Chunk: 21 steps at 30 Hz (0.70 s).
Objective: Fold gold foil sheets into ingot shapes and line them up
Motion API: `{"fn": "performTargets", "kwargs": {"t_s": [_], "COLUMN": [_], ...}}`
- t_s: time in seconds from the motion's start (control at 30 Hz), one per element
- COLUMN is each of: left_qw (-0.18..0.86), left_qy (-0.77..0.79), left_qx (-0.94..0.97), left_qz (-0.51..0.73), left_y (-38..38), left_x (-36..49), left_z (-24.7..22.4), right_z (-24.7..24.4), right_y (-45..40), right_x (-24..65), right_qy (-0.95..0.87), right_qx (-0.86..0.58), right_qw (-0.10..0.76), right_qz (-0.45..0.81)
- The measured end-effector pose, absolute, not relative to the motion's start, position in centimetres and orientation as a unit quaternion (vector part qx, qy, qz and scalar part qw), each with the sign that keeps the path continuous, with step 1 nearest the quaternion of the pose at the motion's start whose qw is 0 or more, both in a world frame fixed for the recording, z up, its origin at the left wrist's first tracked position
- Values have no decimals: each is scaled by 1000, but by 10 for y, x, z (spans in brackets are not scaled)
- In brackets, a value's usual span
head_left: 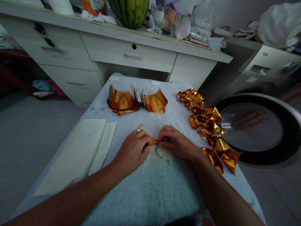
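Observation:
Between my two hands lies a sheet of gold foil paper [148, 129], pale side up, its near edge showing gold where it is turned over. My left hand [135, 147] pinches that edge from the left. From the right, my right hand [175, 141] pinches the same edge with curled fingers. Just beyond are two stacks of curved gold foil sheets, the left stack [122, 99] and the right stack [155, 101]. Several folded gold foil pieces [213, 117] lie in a row along the right side.
A cloth-covered table [145, 188] bears everything. Folded cream paper [75, 150] lies at its left. Behind stands a white drawer desk [105, 53] with a watermelon [129, 12] on top. An open washing machine door [256, 125] juts out close to the right edge.

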State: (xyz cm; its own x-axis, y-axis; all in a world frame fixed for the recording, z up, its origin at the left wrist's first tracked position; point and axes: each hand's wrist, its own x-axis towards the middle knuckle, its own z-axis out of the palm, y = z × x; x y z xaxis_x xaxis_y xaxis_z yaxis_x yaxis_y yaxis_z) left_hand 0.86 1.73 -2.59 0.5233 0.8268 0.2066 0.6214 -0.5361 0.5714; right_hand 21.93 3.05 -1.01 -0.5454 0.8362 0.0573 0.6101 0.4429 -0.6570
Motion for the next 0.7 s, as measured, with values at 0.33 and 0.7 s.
{"fn": "performTargets", "kwargs": {"t_s": [0.33,0.7], "left_qw": [243,248], "left_qy": [437,459], "left_qx": [833,820], "left_qz": [238,235], "left_y": [17,17], "left_x": [10,13], "left_z": [-25,-23], "right_z": [-14,-13], "right_y": [32,31], "right_x": [219,215], "right_qy": [-827,-818], "right_qx": [-436,-472], "right_qw": [196,183], "right_qz": [296,274]}}
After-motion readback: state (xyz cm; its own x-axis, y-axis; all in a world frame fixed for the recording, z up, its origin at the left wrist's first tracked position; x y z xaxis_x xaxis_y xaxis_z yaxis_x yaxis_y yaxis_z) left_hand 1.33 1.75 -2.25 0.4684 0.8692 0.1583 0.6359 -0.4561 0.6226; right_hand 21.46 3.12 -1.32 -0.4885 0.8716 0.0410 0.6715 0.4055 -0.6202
